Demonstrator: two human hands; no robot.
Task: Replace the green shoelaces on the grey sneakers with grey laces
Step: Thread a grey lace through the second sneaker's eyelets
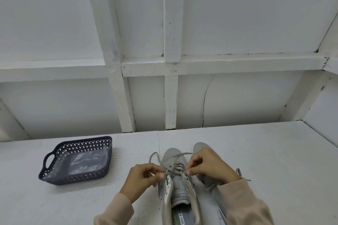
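A grey sneaker (178, 188) lies in front of me with its toe pointing away, and a grey lace (173, 165) is threaded through its far eyelets. My left hand (140, 181) pinches the lace at the left eyelet row. My right hand (208, 168) pinches it at the right row. A loop of grey lace arcs over the toe (155, 155). The second grey sneaker (200, 147) lies to the right, mostly hidden behind my right hand, with a grey lace end (241, 174) trailing past my wrist. No green lace is in view.
A dark blue perforated basket (54, 153) with clear plastic wrapping (86, 162) inside sits on the white table (274, 151) to the left. A white panelled wall rises behind the table.
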